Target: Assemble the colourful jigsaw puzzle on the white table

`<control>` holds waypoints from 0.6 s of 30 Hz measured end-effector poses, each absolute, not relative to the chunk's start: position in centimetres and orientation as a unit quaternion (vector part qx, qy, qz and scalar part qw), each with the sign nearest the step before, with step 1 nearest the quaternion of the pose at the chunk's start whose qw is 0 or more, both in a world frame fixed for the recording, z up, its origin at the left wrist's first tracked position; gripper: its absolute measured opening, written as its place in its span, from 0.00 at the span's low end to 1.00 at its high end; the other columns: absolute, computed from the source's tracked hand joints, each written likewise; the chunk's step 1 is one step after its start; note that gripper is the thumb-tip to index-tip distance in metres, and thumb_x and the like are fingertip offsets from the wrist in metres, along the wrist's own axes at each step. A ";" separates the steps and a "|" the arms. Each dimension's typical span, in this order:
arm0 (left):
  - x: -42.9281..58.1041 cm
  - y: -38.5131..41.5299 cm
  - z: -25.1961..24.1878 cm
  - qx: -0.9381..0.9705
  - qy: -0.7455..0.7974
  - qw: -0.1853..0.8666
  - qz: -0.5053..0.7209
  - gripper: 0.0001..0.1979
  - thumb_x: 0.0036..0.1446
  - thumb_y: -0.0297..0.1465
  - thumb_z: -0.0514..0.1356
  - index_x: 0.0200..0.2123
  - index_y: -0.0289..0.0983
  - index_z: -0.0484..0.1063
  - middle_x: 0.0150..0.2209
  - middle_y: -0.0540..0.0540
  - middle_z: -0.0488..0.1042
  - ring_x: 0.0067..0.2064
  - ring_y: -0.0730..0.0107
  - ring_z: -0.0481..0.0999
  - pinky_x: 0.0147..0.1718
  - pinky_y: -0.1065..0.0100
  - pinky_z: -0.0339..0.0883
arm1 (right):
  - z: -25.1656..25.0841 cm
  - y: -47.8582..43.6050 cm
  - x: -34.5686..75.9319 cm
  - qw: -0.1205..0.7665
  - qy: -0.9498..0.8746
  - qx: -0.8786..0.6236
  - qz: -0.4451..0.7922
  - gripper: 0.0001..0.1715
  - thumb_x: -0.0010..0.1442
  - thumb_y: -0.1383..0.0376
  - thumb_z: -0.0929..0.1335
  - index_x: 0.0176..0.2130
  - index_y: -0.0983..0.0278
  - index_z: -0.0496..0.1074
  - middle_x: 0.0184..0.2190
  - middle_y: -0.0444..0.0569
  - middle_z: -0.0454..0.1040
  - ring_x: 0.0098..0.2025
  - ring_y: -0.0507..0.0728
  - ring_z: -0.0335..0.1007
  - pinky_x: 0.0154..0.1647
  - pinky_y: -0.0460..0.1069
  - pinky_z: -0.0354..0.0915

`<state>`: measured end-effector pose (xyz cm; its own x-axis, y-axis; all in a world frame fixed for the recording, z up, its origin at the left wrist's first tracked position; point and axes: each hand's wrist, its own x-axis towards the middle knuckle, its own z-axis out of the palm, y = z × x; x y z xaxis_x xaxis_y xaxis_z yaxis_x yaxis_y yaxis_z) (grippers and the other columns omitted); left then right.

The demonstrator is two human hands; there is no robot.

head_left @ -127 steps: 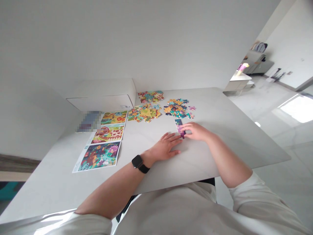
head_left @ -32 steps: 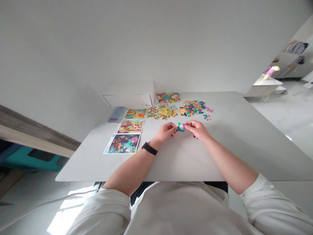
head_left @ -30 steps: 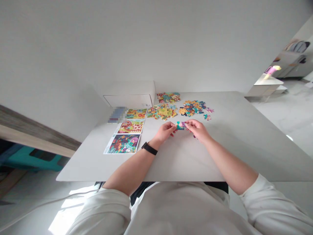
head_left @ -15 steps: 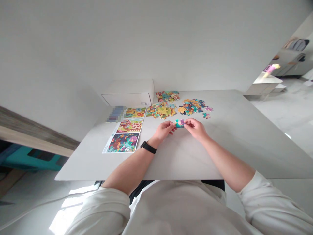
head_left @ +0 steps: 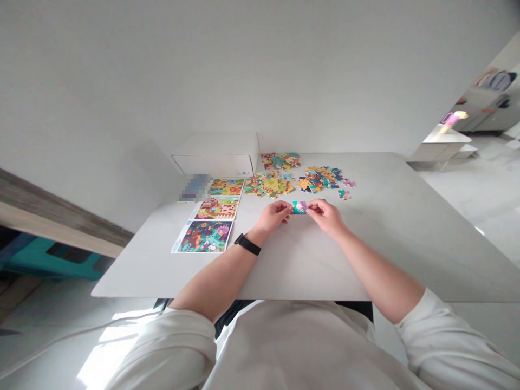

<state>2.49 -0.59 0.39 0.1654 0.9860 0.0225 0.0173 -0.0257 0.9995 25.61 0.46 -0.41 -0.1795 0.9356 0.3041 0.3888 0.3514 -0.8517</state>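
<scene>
Between my hands is a small patch of jigsaw puzzle pieces point(head_left: 299, 207), teal on one side and purple on the other. My left hand point(head_left: 275, 215) pinches its left end, and my right hand point(head_left: 325, 214) grips the right end with thumb and fingers. Whether it is one piece or two joined is too small to tell. Just beyond lies a pile of orange and dark-blue puzzle pieces point(head_left: 320, 179). A teal-and-pink puzzle piece point(head_left: 344, 194) and a pink one point(head_left: 349, 183) sit at that pile's right.
A yellow-green pile of pieces point(head_left: 273, 185) and another mixed pile point(head_left: 280, 161) lie farther back. Picture sheets point(head_left: 205, 236) line the left side, below a white box point(head_left: 213, 162) against the wall. The white table point(head_left: 317, 271) has its front edge at my body.
Both hands keep their grip on the puzzle pieces, which sit slightly lower and flatter in view. The whole view has shifted a little.
</scene>
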 end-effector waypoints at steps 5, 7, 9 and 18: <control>2.4 -0.6 0.6 0.548 0.464 0.523 0.460 0.20 0.56 0.47 0.72 0.37 0.36 0.77 0.32 0.47 0.78 0.29 0.75 0.73 0.27 0.72 0.70 | -0.3 0.3 25.6 0.440 -0.733 -0.452 0.254 0.20 0.64 0.55 0.71 0.53 0.57 0.77 0.47 0.54 0.82 0.43 0.62 0.81 0.44 0.57 0.78; 2.3 -0.5 0.5 0.548 0.466 0.518 0.463 0.19 0.56 0.47 0.72 0.37 0.36 0.77 0.32 0.48 0.78 0.29 0.75 0.73 0.28 0.72 0.70 | 0.0 0.0 25.7 0.431 -0.763 -0.431 0.213 0.24 0.64 0.59 0.72 0.59 0.56 0.74 0.55 0.56 0.79 0.49 0.64 0.80 0.45 0.58 0.79; 2.3 -0.4 0.3 0.550 0.464 0.517 0.464 0.19 0.57 0.46 0.72 0.37 0.36 0.77 0.32 0.47 0.78 0.29 0.74 0.73 0.28 0.72 0.69 | 0.4 -0.4 25.7 0.410 -0.802 -0.400 0.168 0.28 0.64 0.61 0.72 0.62 0.55 0.73 0.60 0.58 0.75 0.58 0.67 0.77 0.51 0.60 0.79; 2.6 -0.2 -0.3 0.584 0.444 0.516 0.442 0.20 0.60 0.46 0.71 0.40 0.35 0.76 0.32 0.47 0.79 0.29 0.75 0.73 0.31 0.71 0.70 | 1.5 -0.9 25.9 0.331 -0.863 -0.373 0.079 0.22 0.67 0.67 0.70 0.58 0.53 0.78 0.58 0.55 0.78 0.64 0.68 0.73 0.69 0.66 0.68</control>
